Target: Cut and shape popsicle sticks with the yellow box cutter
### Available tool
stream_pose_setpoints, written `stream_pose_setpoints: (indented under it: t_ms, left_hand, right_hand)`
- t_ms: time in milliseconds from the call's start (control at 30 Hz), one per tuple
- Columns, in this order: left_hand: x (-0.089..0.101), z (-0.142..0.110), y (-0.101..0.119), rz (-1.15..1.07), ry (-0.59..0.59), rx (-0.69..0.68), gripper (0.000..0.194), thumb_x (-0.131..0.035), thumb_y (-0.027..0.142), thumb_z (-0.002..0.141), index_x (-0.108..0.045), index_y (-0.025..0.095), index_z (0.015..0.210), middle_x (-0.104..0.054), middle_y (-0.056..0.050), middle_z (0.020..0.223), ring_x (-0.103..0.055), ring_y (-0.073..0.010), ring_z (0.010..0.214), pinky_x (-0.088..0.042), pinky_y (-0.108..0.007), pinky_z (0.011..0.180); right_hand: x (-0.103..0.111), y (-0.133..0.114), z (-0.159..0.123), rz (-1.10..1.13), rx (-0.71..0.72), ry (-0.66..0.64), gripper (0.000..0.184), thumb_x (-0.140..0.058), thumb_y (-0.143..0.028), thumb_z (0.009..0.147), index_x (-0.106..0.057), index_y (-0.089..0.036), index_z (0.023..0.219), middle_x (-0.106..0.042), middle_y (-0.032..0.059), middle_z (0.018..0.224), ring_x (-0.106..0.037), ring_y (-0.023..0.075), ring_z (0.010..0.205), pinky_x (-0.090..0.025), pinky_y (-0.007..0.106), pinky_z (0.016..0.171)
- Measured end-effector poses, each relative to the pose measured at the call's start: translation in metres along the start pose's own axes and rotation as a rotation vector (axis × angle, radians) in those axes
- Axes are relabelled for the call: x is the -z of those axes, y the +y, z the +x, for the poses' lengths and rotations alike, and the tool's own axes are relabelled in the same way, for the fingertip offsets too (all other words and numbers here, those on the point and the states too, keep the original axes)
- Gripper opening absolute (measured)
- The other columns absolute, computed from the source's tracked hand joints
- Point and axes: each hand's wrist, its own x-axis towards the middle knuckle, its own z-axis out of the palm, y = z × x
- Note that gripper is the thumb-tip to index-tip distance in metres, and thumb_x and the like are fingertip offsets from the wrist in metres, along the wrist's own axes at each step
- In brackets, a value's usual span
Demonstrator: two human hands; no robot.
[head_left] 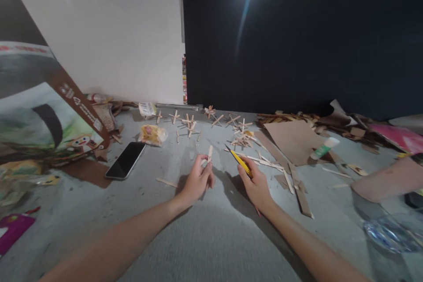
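Between the thumb and fingers of my left hand (197, 179) a short wooden craft stick (210, 153) points upward. My right hand (257, 184) is wrapped round a yellow utility knife (240, 162), its dark tip aimed up and left toward the stick, apart from it. One loose craft stick (167, 182) lies left of my left hand. Beyond both hands stand or lie several crossed-stick pieces (191, 127). A pile of loose sticks (243, 140) lies past the knife, and more sticks (264, 161) are scattered to its right.
A phone (126, 161) and a yellow packet (152, 135) lie at left, near a large printed bag (42, 101). Cardboard (291, 141), a glue stick (324, 148), a cardboard tube (390, 178) and a clear plastic item (391, 232) are on the right. Boards stand behind.
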Motion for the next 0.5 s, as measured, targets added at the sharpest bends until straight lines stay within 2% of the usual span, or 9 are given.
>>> stream_pose_setpoints:
  t_ms: [100, 200, 267, 400, 500]
  left_hand:
    - [0.000, 0.001, 0.001, 0.030, 0.003, 0.030, 0.049, -0.054, 0.072, 0.097, -0.042, 0.026, 0.105, -0.054, 0.012, 0.049, -0.040, -0.0111, 0.037, -0.029, -0.021, 0.043]
    - [0.000, 0.002, 0.000, 0.066, 0.024, 0.039, 0.049, -0.057, 0.073, 0.094, -0.047, 0.025, 0.097, -0.054, 0.010, 0.051, -0.043, -0.0117, 0.041, -0.032, -0.022, 0.045]
    - [0.001, 0.004, -0.001, 0.104, 0.052, 0.020, 0.048, -0.061, 0.070, 0.092, -0.053, 0.023, 0.090, -0.055, 0.006, 0.056, -0.047, -0.0120, 0.047, -0.035, -0.023, 0.048]
    - [0.005, 0.004, -0.001, 0.204, 0.113, -0.035, 0.045, -0.067, 0.063, 0.092, -0.069, 0.019, 0.084, -0.061, 0.000, 0.067, -0.055, -0.0155, 0.062, -0.042, -0.026, 0.059]
    - [0.005, 0.002, 0.000, 0.302, 0.127, -0.160, 0.040, -0.070, 0.056, 0.095, -0.079, 0.018, 0.086, -0.068, -0.005, 0.077, -0.062, -0.0208, 0.075, -0.051, -0.032, 0.070]
  right_hand:
    - [0.001, -0.001, -0.001, 0.047, -0.096, 0.026, 0.049, -0.055, -0.057, 0.100, -0.064, -0.018, 0.128, -0.076, 0.0071, 0.097, -0.069, 0.0234, 0.081, -0.054, 0.036, 0.075]
    - [0.001, -0.006, 0.000, 0.183, -0.216, 0.047, 0.051, -0.055, -0.063, 0.100, -0.058, -0.020, 0.129, -0.063, -0.0047, 0.072, -0.057, 0.0178, 0.059, -0.045, 0.028, 0.057]
    - [0.001, -0.009, 0.001, 0.280, -0.267, 0.072, 0.052, -0.058, -0.065, 0.099, -0.055, -0.022, 0.126, -0.059, -0.0070, 0.068, -0.055, 0.0172, 0.056, -0.042, 0.027, 0.052]
    - [0.001, -0.015, 0.003, 0.351, -0.298, 0.117, 0.052, -0.062, -0.065, 0.095, -0.051, -0.024, 0.124, -0.062, -0.0066, 0.068, -0.058, 0.0177, 0.057, -0.045, 0.027, 0.053]
    - [0.003, -0.014, 0.003, 0.331, -0.262, 0.130, 0.051, -0.059, -0.061, 0.098, -0.051, -0.024, 0.131, -0.057, -0.0091, 0.066, -0.055, 0.0164, 0.056, -0.044, 0.026, 0.054]
